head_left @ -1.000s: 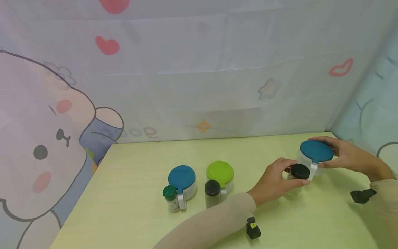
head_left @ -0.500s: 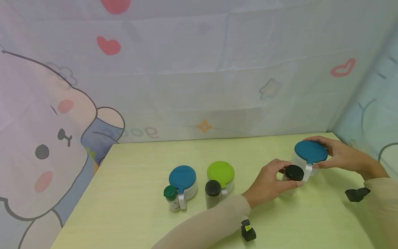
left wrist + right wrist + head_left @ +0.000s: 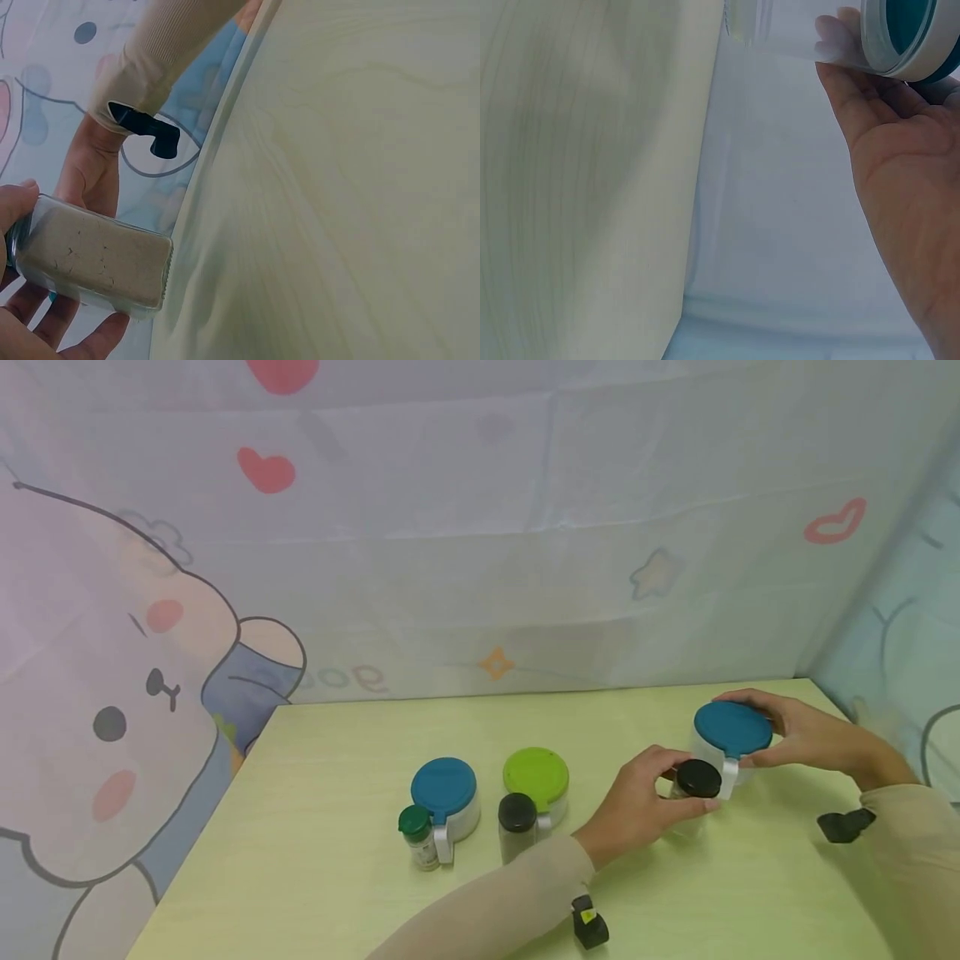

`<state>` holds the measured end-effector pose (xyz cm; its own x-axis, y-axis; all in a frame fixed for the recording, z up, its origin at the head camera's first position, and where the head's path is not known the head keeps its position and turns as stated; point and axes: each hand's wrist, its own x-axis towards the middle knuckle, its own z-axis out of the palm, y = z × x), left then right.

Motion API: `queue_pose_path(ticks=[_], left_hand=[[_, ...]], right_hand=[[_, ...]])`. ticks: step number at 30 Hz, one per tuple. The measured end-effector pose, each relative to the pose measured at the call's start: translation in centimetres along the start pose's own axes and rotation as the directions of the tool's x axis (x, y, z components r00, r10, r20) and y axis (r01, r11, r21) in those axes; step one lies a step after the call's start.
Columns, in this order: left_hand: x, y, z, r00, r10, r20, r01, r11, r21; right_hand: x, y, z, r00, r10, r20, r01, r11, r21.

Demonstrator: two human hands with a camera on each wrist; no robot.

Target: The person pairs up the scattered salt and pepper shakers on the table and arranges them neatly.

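Note:
At the right of the head view, my left hand (image 3: pixel 633 806) holds a glass spice jar (image 3: pixel 698 779) with a black lid, thumb and fingers around it. The left wrist view shows brownish powder filling that jar (image 3: pixel 94 255). My right hand (image 3: pixel 813 735) grips a clear canister (image 3: pixel 732 728) with a blue lid and a pale front handle, its fingers around the far right side. Jar and canister stand close together, the jar in front. Clear canister wall (image 3: pixel 791 30) and curled fingers show in the right wrist view; the contents look colourless.
Left of my hands stand a lime-lidded canister (image 3: pixel 536 775) with a black-lidded jar (image 3: pixel 517 814) before it. Further left, a second blue-lidded canister (image 3: pixel 444 785) has a green-capped shaker (image 3: pixel 416 827) in front. A printed cloth (image 3: pixel 450 568) hangs behind the pale table (image 3: pixel 315 827).
Both hands have moved left together across the right part of the table, carrying the spice jar and the blue-lidded canister. The other containers have stayed in place.

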<state>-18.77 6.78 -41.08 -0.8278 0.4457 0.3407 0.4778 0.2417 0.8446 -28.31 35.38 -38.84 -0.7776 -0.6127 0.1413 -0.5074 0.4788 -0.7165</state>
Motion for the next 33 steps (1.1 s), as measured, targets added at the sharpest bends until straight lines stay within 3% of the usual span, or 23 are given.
queue_pose_path(ticks=[13, 22, 33], left_hand=[[-1.0, 0.1, -1.0, 1.0, -0.011, -0.022, 0.01, 1.0, -0.009], [-1.8, 0.0, -1.5, 0.998, -0.045, -0.038, 0.044, 0.999, -0.02], [-2.8, -0.1, -2.0, 0.997, -0.04, -0.059, 0.039, 0.999, -0.023]], right_hand=[[1.8, -0.5, 0.9, 0.996, -0.053, 0.072, 0.052, 0.999, 0.014], [2.6, -0.8, 1.5, 0.994, -0.037, 0.101, 0.036, 0.999, 0.015], [3.6, -1.1, 2.4, 0.991, -0.055, 0.122, 0.051, 0.998, 0.037]])
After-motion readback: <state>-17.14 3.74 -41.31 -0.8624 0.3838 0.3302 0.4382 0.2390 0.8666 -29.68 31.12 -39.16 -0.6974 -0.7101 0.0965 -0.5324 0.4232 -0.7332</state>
